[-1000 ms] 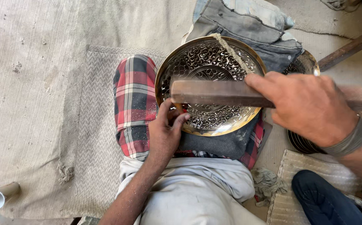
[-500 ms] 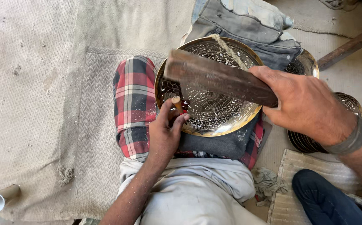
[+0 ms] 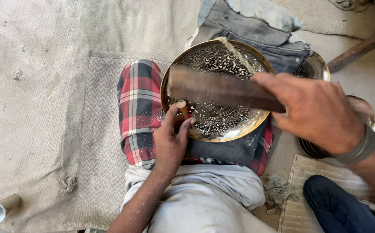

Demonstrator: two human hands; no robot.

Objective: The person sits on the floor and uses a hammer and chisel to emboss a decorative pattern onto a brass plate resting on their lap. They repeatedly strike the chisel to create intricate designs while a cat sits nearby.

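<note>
Swung lower over engraved brass plate (image 3: 222, 92): wooden mallet (image 3: 222, 88), clenched in right hand (image 3: 319, 114). Left hand (image 3: 172, 138) pinching chisel (image 3: 182, 108); mistimed blow risks bruised fingers.

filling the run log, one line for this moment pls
left hand: holds punch on plate | right hand: grip on mallet, blurred, above plate | plate: on lap, checked cloth beneath

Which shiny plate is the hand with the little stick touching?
The big engraved brass plate on the lap. The left hand rests on its rim; the other plates sit stacked off to the right, untouched.
</note>
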